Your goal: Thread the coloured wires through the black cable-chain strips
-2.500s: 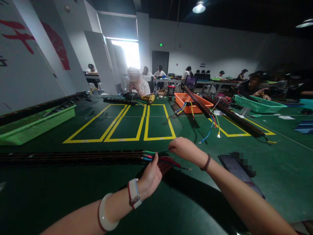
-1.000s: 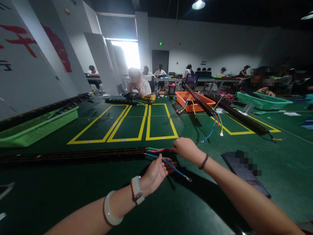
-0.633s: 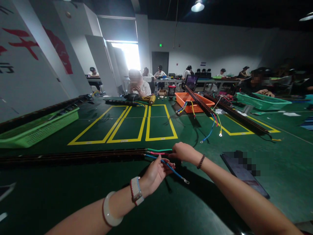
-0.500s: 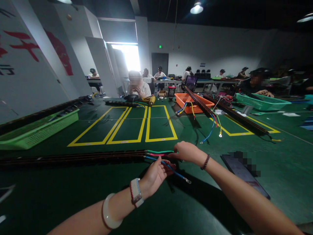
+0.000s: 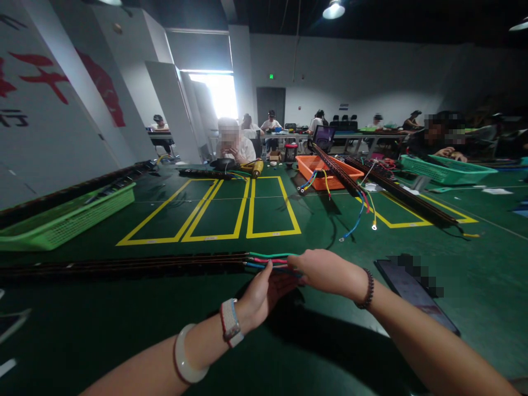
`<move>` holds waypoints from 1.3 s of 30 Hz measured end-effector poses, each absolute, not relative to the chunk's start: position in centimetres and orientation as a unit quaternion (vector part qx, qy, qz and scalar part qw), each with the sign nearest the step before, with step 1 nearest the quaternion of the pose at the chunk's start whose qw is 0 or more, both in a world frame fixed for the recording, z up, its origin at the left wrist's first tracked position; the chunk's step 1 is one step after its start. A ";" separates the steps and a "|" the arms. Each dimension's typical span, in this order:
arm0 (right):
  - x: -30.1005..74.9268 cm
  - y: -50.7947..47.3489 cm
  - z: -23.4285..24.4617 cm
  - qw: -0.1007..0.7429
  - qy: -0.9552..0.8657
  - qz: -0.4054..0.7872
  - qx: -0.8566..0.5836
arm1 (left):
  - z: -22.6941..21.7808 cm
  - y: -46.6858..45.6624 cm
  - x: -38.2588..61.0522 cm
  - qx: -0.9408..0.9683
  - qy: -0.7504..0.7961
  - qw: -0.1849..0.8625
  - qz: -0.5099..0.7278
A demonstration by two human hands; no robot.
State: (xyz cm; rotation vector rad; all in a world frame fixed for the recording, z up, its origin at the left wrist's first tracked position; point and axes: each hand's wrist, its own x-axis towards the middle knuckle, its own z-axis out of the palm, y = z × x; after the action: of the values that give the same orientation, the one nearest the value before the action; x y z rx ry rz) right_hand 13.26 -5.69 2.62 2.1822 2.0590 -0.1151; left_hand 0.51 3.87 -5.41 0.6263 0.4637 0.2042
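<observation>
A long black bar (image 5: pixel 157 265) with copper-coloured strips lies across the table at left. From its right end come a green wire (image 5: pixel 268 254), a red wire (image 5: pixel 270 260) and a blue wire (image 5: pixel 253 265). My left hand (image 5: pixel 264 294) cradles the wires from below, its thumb pressed on them and its fingers passing underneath. Just to the right, my right hand (image 5: pixel 330 275) is closed over the bunched wires from above. Its fingers and my left hand hide the wire ends, so the lugs do not show.
Yellow tape rectangles (image 5: pixel 274 235) mark the green table. A green basket (image 5: pixel 86 220) stands left, an orange basket (image 5: pixel 350 179) with another wired bar ahead. A phone (image 5: pixel 416 297) lies right of my hands. Beyond are a yellow heat gun (image 5: pixel 257 168), a teal basket (image 5: pixel 449 171) and several people.
My right hand has come down and turned over the wires, gathering the blue wire in with the others. Its loose end with the ring lug is now hidden. My left hand has barely moved.
</observation>
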 end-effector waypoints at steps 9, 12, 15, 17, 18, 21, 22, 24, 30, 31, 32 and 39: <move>14.5 -4.9 1.7 0.069 0.683 -0.033 0.727 | -5.4 3.0 -0.2 0.461 0.149 0.875 0.007; 13.8 -4.6 1.3 0.079 0.662 -0.043 0.744 | -5.3 2.9 -0.2 0.459 0.149 0.876 0.008; 13.0 -4.4 1.1 0.104 0.643 -0.045 0.758 | -5.1 2.8 -0.1 0.460 0.150 0.875 0.015; 12.7 -4.3 0.9 0.110 0.635 -0.047 0.763 | -5.0 2.7 -0.1 0.460 0.155 0.874 0.014; 12.5 -4.3 0.8 0.110 0.634 -0.049 0.764 | -4.9 2.7 -0.1 0.460 0.158 0.874 0.011; 12.5 -4.4 0.8 0.105 0.646 -0.063 0.754 | -5.0 2.7 -0.1 0.460 0.157 0.874 0.013; 12.5 -4.5 0.9 0.104 0.651 -0.066 0.749 | -5.1 2.7 -0.1 0.464 0.153 0.872 0.015; 12.8 -4.7 1.4 0.102 0.649 -0.055 0.751 | -5.3 2.8 -0.2 0.475 0.146 0.868 0.017; 14.4 -3.9 2.2 0.003 0.578 0.042 0.815 | -5.2 2.8 -0.3 0.494 0.139 0.858 0.006; 14.8 -3.5 1.8 -0.025 0.582 0.035 0.812 | -5.1 2.9 -0.2 0.501 0.134 0.855 -0.002; 15.2 -3.0 1.2 -0.056 0.593 0.015 0.803 | -4.9 2.9 -0.2 0.509 0.130 0.851 -0.010; 16.9 -0.6 -3.4 -0.220 0.652 -0.198 0.698 | -4.8 3.1 0.0 0.530 0.118 0.839 -0.019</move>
State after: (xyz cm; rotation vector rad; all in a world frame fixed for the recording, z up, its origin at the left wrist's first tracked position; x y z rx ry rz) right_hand 16.92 -0.65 -3.38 2.5668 2.3951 -0.7279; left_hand -0.02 3.11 -4.79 1.1210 0.2493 -0.0405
